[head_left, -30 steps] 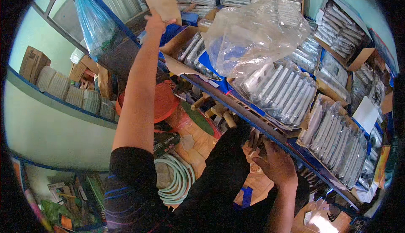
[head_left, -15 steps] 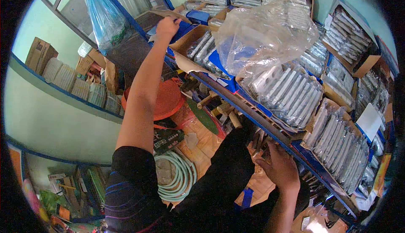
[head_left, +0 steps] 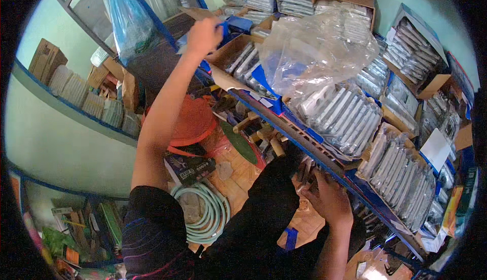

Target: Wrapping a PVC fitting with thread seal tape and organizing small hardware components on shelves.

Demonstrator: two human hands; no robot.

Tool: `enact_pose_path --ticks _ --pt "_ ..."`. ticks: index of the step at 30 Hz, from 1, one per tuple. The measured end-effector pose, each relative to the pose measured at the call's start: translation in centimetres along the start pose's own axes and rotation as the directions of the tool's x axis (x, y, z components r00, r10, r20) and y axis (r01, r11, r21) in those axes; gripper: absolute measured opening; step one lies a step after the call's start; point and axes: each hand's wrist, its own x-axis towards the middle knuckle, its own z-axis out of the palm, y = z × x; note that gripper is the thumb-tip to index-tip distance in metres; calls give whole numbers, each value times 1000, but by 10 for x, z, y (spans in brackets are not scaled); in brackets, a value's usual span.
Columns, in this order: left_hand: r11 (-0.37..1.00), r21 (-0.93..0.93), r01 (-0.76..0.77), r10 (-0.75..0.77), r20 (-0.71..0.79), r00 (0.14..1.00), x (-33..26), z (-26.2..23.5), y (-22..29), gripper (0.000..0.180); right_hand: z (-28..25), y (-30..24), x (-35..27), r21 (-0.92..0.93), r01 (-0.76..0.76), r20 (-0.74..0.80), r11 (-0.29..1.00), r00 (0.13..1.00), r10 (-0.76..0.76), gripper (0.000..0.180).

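My left hand [head_left: 204, 38] reaches far out over the back left end of the shelf. Its fingers are closed on a blue sheet [head_left: 223, 29] whose material I cannot make out. To the right of that hand stands an open cardboard box [head_left: 229, 52] with thin packs in clear wrap. Low at the shelf's front edge [head_left: 324, 163] is my right hand [head_left: 328, 201], thumb and fingers apart, nearest to some small metal pieces [head_left: 306, 169] under the edge. Shadow hides part of its fingertips.
A crumpled clear plastic bag [head_left: 314, 52] lies over the boxes. Several rows of wrapped packs [head_left: 347, 115] fill the shelf. Below are a red tub [head_left: 190, 120], wooden handles [head_left: 276, 147], a coiled pale green hose [head_left: 208, 219] and a dark printed box [head_left: 190, 167].
My left hand has shifted slightly, and the blue sheet beside it is bunched at the fingers. My right hand has moved a little left, its fingers bending near the metal pieces.
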Motion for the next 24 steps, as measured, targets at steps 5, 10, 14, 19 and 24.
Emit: enact_pose_path --ticks 5,10,14,19,24 --pt "685 -559 468 -69 589 805 -28 5 22 27 9 6 0 12 42 -3 999 999 -42 63" --pt "218 -577 787 -291 732 616 -30 -11 -24 44 7 6 3 94 -56 114 994 992 45 66" --pt "969 -228 96 -69 126 990 -36 19 -82 43 9 12 -4 -21 -31 74 999 997 32 69" --pt "991 44 127 -134 260 956 -21 53 -84 40 10 14 -3 20 -17 53 1000 998 16 67" --pt "951 296 96 -214 400 891 -4 34 -75 30 15 12 1 68 -71 109 995 992 64 64"
